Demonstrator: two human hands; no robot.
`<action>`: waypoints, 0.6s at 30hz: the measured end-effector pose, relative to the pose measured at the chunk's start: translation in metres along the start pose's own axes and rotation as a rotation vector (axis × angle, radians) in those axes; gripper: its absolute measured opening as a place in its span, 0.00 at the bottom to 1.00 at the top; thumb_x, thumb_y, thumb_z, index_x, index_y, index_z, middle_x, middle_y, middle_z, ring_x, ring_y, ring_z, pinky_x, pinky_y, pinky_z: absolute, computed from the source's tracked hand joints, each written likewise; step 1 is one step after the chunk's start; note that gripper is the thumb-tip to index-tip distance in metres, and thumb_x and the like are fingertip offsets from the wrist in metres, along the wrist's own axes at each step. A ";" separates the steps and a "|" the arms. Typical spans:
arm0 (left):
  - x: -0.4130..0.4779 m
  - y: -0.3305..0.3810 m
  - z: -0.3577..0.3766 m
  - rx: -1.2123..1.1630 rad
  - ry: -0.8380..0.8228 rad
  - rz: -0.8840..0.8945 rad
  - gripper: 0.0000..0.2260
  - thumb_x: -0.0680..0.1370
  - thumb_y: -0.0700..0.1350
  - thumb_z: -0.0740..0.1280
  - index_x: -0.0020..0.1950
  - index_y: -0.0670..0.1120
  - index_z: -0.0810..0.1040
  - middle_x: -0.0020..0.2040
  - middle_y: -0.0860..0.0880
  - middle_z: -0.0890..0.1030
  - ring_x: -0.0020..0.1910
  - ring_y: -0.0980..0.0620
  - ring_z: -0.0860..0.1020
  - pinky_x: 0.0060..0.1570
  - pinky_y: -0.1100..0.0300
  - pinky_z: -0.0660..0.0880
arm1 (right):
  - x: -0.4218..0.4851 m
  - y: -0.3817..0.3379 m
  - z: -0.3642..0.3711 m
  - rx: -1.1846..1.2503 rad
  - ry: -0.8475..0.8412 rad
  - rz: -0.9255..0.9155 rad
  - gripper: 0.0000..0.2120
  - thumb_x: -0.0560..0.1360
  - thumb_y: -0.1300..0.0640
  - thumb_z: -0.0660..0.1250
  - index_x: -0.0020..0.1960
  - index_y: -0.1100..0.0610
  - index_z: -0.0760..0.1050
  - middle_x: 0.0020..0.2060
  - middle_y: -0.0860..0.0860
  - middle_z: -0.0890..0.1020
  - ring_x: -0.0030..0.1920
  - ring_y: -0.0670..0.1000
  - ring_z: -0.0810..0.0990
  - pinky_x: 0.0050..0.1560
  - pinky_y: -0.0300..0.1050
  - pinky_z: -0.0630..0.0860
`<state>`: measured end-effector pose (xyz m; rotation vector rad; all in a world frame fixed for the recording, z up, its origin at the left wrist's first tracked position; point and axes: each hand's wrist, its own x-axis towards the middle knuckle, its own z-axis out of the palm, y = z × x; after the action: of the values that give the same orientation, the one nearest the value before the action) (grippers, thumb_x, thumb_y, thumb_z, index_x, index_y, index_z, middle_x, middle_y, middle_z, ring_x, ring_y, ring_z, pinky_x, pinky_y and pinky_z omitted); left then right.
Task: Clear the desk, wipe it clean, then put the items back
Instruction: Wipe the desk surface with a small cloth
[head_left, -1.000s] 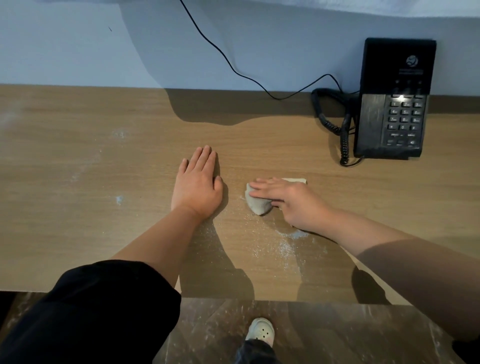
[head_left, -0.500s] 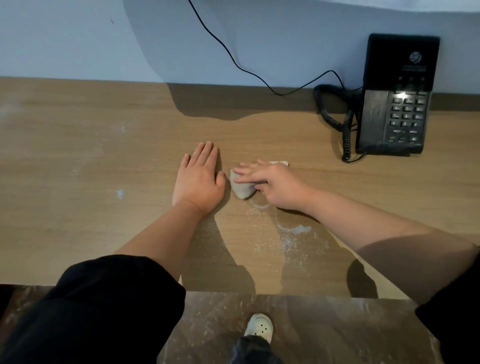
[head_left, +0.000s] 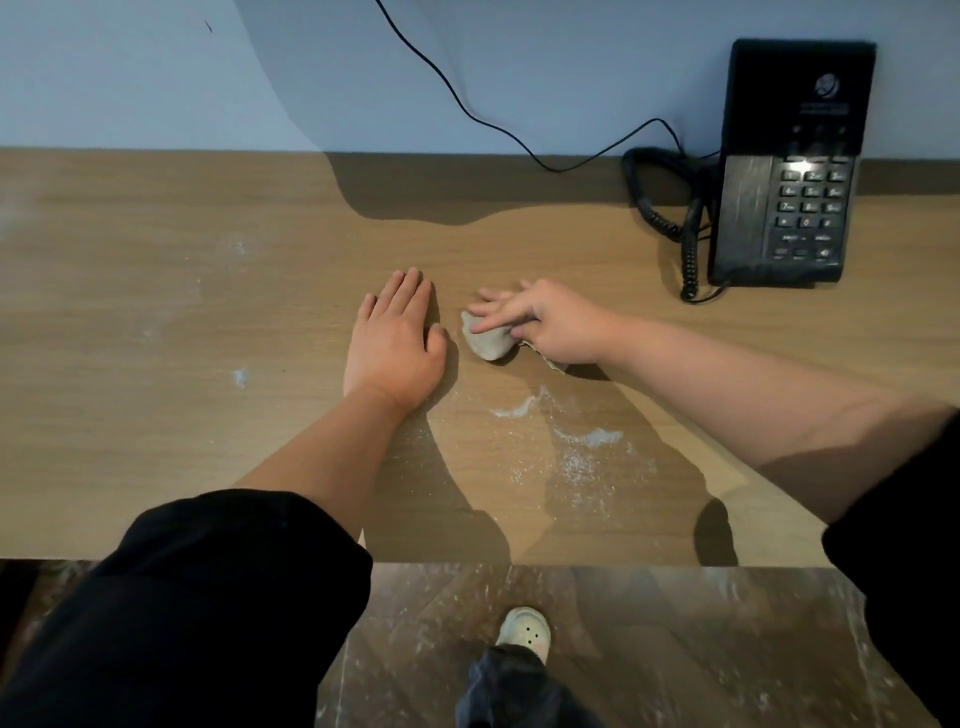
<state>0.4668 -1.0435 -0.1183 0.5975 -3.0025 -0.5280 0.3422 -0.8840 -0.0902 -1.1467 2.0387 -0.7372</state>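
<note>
right grip (head_left: 550, 330): fingers stretched nearly straight over a bunched grey cloth (head_left: 485, 340), pressing it onto the desk (head_left: 156, 312) rather than curling round it; the thumb is hidden.
left grip (head_left: 397, 348): wide and flat, palm down, holding nothing, just beside the cloth on the side away from the right grip; probably a brace to lean on.
cloth: under the right grip's fingers, with one edge showing beneath the palm; bunching it likely concentrates pressure on a small patch.
white powder (head_left: 576, 447): streaks and a scatter nearer the person than both grips, not yet wiped.
faint smudges (head_left: 240, 376): well out beyond the left grip.
telephone (head_left: 784, 171): farther from the person than the right grip and off to its outer side, against the wall, with its coiled cord (head_left: 670, 218) between; probably left there because it is wired.
step: wiping, with much of the surface left to do.
</note>
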 end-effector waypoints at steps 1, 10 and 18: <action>0.000 0.000 0.001 -0.007 0.005 -0.002 0.25 0.82 0.47 0.55 0.79 0.44 0.58 0.80 0.48 0.55 0.79 0.52 0.50 0.78 0.52 0.46 | -0.004 0.003 0.006 0.000 0.016 -0.005 0.21 0.76 0.73 0.61 0.62 0.55 0.78 0.68 0.47 0.73 0.73 0.44 0.63 0.70 0.28 0.47; 0.001 -0.001 0.003 -0.012 0.026 0.002 0.24 0.82 0.46 0.56 0.79 0.43 0.60 0.80 0.48 0.56 0.79 0.51 0.51 0.77 0.51 0.46 | -0.072 0.003 0.041 0.035 -0.114 -0.042 0.20 0.75 0.71 0.65 0.60 0.51 0.78 0.63 0.38 0.73 0.67 0.31 0.63 0.69 0.26 0.44; -0.012 -0.001 -0.006 0.055 -0.084 0.104 0.26 0.83 0.48 0.54 0.80 0.43 0.53 0.81 0.46 0.50 0.80 0.49 0.44 0.77 0.51 0.43 | -0.060 0.013 -0.026 0.155 0.300 0.205 0.20 0.78 0.69 0.59 0.61 0.50 0.77 0.67 0.41 0.73 0.67 0.37 0.65 0.59 0.23 0.63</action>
<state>0.4788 -1.0424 -0.1125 0.4285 -3.1155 -0.4780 0.3390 -0.8219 -0.0672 -0.7618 2.2570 -0.9910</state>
